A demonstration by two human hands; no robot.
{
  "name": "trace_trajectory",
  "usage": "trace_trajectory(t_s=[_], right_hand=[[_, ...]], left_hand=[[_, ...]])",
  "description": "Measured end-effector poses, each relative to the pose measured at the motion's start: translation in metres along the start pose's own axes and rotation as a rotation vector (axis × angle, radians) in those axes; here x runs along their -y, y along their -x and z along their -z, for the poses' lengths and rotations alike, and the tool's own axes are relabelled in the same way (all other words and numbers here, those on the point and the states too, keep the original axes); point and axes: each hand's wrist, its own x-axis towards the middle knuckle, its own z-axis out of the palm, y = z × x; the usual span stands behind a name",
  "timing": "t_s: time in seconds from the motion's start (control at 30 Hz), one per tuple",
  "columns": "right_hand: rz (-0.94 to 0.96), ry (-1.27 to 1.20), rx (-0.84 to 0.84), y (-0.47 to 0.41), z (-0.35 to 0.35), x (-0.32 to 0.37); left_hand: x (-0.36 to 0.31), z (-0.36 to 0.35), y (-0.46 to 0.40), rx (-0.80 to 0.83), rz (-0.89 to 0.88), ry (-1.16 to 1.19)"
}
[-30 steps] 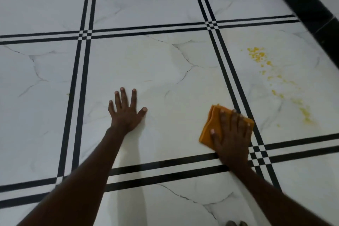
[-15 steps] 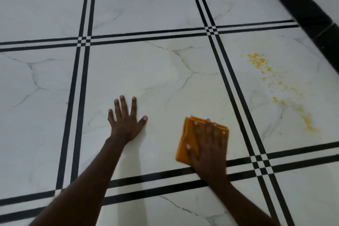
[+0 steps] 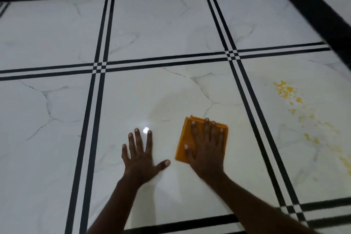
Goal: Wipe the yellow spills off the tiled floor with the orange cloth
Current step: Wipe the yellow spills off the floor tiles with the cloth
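The folded orange cloth (image 3: 183,139) lies flat on the middle white tile. My right hand (image 3: 206,148) presses down on it with fingers spread, covering most of it. Just to the left, my left hand (image 3: 140,155) rests palm-down on the same tile, fingers apart, holding nothing. The yellow spills (image 3: 285,91) are on the tile to the right, across the black double line: a dense patch at the top and a fainter trail (image 3: 311,139) running down toward the right edge. The cloth is well apart from the spills.
The white marbled tiled floor (image 3: 161,30) has black double grout lines (image 3: 248,99). A black skirting (image 3: 313,7) runs along the right wall and another along the far edge. A bright light glare sits by my left fingertips.
My right hand has slid the cloth leftward and a little forward, from the black line crossing to the middle tile beside my left hand. The view has tilted up and shifted left.
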Motion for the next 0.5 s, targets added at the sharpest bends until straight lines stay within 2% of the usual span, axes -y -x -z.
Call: trace_trajectory(t_s=[0.1,0.3,0.43,0.5], right_hand=[[0.093,-0.001,0.018,-0.022,0.007,-0.019],[0.079,-0.023,0.025,-0.054,0.012,-0.016],[0.079,-0.022,0.061,-0.078,0.023,-0.008],[0.047,-0.017,0.044,-0.112,0.022,-0.004]], left_hand=[[-0.005,0.008,0.001,0.066,-0.014,0.048],[-0.009,0.025,-0.003,0.156,0.033,0.02],[-0.007,0.027,0.002,0.139,0.006,0.032],[-0.008,0.021,0.004,0.07,0.0,0.031]])
